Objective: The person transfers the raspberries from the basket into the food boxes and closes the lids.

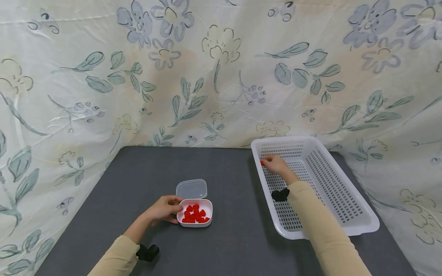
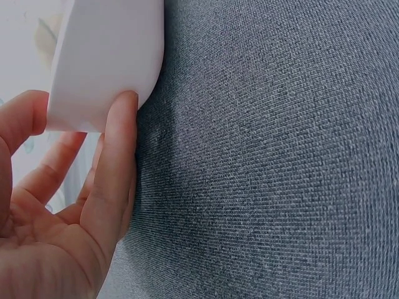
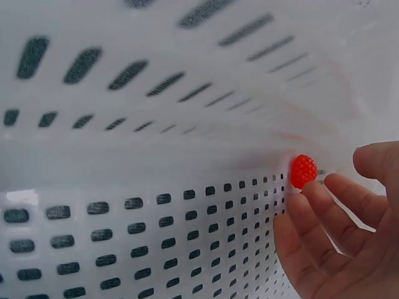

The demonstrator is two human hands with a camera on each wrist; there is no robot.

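Left hand grips berry box; right hand touches berry.

Makeshift home setup: floral bedsheet backdrop, grey-clothed table

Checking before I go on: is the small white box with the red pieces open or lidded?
Open. The small white box shows red pieces from above, and its clear lid lies behind it.
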